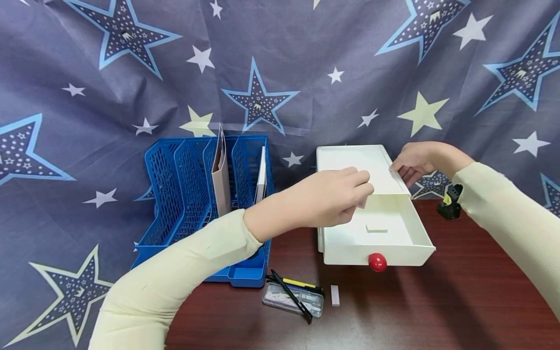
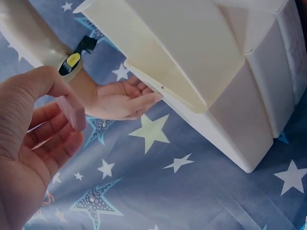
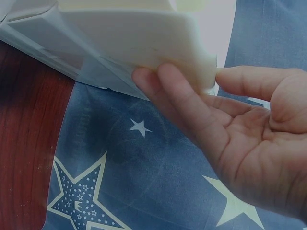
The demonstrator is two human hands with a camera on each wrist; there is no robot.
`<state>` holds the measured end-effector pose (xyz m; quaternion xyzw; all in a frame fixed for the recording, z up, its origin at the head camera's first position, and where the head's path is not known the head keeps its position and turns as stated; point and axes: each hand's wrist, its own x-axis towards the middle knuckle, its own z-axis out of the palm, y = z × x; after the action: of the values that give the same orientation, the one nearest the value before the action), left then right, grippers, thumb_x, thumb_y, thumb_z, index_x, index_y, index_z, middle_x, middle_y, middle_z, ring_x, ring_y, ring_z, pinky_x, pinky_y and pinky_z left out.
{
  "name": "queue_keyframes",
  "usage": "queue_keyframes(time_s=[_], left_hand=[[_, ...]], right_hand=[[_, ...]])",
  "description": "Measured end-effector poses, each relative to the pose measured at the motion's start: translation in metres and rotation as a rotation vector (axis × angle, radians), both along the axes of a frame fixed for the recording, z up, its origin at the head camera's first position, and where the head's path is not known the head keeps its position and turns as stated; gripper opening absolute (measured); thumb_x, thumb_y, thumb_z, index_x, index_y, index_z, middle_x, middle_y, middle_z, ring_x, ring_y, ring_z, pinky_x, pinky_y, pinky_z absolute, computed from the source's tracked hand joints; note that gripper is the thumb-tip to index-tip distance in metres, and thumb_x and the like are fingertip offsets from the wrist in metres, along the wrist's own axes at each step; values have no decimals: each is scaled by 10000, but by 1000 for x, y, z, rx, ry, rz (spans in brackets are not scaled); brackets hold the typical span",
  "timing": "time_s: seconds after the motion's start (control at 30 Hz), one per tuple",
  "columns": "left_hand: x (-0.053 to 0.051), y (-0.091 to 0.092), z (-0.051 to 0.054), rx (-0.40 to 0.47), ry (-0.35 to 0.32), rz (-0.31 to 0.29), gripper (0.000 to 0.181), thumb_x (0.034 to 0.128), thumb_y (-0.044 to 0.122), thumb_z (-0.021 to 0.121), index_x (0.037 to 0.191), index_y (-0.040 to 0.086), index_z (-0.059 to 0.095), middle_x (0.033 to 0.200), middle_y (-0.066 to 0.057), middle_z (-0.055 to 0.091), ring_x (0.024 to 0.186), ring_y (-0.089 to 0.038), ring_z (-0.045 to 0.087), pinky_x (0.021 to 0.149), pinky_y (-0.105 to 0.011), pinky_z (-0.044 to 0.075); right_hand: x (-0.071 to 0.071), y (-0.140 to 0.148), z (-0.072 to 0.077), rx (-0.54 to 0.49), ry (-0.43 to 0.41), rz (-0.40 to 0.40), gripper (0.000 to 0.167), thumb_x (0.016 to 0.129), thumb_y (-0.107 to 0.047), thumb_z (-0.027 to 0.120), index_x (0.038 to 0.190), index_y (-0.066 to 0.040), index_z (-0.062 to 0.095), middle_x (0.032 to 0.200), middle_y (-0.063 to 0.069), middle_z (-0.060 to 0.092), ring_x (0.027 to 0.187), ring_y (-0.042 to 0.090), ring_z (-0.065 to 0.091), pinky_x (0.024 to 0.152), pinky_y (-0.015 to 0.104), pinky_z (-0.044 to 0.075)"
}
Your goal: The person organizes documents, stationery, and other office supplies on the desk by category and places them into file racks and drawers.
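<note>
Left hand (image 1: 334, 197) pinches small pink block (image 2: 73, 113) near open drawer (image 1: 404, 255) of white box (image 1: 350, 158), not touching it. Right hand (image 1: 415, 161) grips box's right edge, thumb opposite fingers. Likely best: firm right grip so box cannot slide, snug left pinch, clear of drawer's rim. Left of box: blue rack (image 1: 164, 189), brown folder (image 1: 221, 187) and white book (image 1: 261, 177) in separate slots. Front-left of box: clear case (image 1: 276, 297), small items inside, black pen (image 1: 290, 295) across top. Inside drawer: small white block (image 1: 376, 228).

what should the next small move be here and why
Probably lower the left hand and set its small pink rectangular block into the open white plastic drawer: that hand pinches the block near the drawer, while the right hand grips the edge of the white plastic box.
</note>
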<state>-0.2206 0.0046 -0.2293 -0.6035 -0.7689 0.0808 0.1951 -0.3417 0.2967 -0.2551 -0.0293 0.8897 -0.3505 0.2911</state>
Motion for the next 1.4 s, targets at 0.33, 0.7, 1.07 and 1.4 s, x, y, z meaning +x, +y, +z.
queue_keyframes(time_s=[0.33,0.7,1.07,1.4], left_hand=[[-6,9,8,-32,-108,72,148,948,161,633,1084,118,669,1030,-9,648,983,-147,629,828,-253,524],[-15,23,17,-73,-233,126,166,986,189,625,1110,96,686,1060,-49,661,924,-162,636,854,-251,498],[-24,41,23,-69,-311,112,110,977,145,634,1008,81,718,1011,-62,695,931,-184,628,860,-247,475],[-33,55,20,-86,-338,91,99,938,129,671,965,84,755,942,-35,732,830,-106,542,797,-212,436]], right_hand=[[1,0,1,-6,-6,1,412,1025,-146,507,1235,208,517,883,74,722,786,153,724,783,348,621],[1,0,0,-18,-12,2,399,1021,-141,499,1215,207,524,874,65,727,790,152,725,791,351,620],[-2,2,-3,-22,-17,6,353,1011,-140,513,1150,177,583,863,64,729,784,154,724,780,346,620],[-2,2,-1,-6,-17,18,425,1020,-161,496,1221,212,534,876,61,730,795,151,723,813,367,618]])
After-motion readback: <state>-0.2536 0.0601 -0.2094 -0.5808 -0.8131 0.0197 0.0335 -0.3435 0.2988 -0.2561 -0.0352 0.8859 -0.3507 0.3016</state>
